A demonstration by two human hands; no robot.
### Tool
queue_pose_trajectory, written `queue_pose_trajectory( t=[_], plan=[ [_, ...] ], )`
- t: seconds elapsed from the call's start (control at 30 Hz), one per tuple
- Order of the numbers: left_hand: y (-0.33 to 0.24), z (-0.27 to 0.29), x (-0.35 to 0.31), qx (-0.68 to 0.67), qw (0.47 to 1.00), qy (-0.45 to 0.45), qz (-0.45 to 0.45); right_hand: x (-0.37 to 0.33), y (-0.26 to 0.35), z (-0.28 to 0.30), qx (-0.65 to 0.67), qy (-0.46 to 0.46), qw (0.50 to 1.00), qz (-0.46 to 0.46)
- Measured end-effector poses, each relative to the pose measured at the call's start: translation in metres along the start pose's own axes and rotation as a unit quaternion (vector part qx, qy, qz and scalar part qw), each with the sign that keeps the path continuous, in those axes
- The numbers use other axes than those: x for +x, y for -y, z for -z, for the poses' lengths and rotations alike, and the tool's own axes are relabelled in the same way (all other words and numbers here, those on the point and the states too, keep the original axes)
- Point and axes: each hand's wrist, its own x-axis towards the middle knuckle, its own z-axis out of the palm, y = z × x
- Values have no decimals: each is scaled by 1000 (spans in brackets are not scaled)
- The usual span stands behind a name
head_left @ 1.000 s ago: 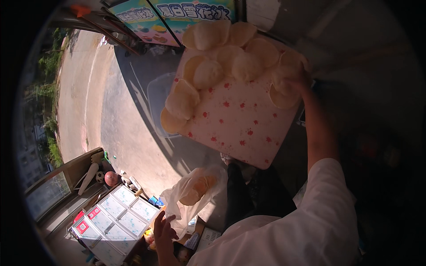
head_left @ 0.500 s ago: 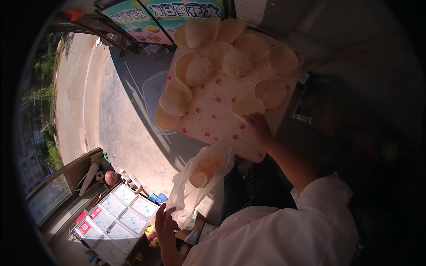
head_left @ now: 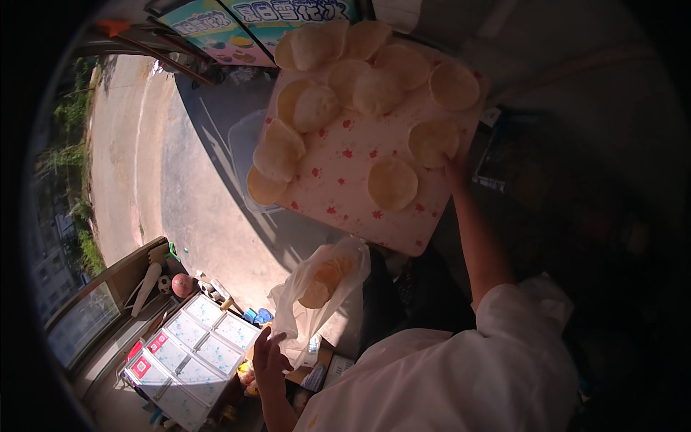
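Pale, round, curved crackers lie spread over a pink table [head_left: 338,209] with a red flower pattern. My right hand [head_left: 455,170] reaches to the table's right side, its fingers closed at the lower rim of one cracker [head_left: 432,140]; the fingertips are partly hidden in shade. A second cracker [head_left: 392,184] rests flat just left of that hand. Below the table's near edge, a clear plastic bag [head_left: 345,288] contains a stack of orange-tan discs [head_left: 325,282]. My left hand [head_left: 269,354] is beside the bag's lower left edge, fingers apart, holding nothing that I can see.
Overlapping crackers [head_left: 378,90] crowd the table's far and left sides. At lower left stands a white case with several lidded compartments [head_left: 194,345], near a basketball [head_left: 182,285] and a soccer ball [head_left: 164,284]. A colourful sign board [head_left: 288,25] stands behind the table.
My right hand has let go of the tilted cracker, which now lies flat, and has moved up and right to the neighbouring one. My left hand stays by the bag.
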Motion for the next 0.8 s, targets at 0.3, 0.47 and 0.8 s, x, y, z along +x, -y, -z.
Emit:
queue_pose_trajectory(
  t=[0.3,0.47,0.8],
  plan=[
    [3,-3,-5,9,1000,6,-15,-40,11,-11,-223,194,936,190],
    [3,-4,-2,4,999,20,-28,-53,1,-19,-235,181,925,235],
    [6,-8,-5,31,999,-11,9,43,16,-8,15,1,998,61]
  ],
)
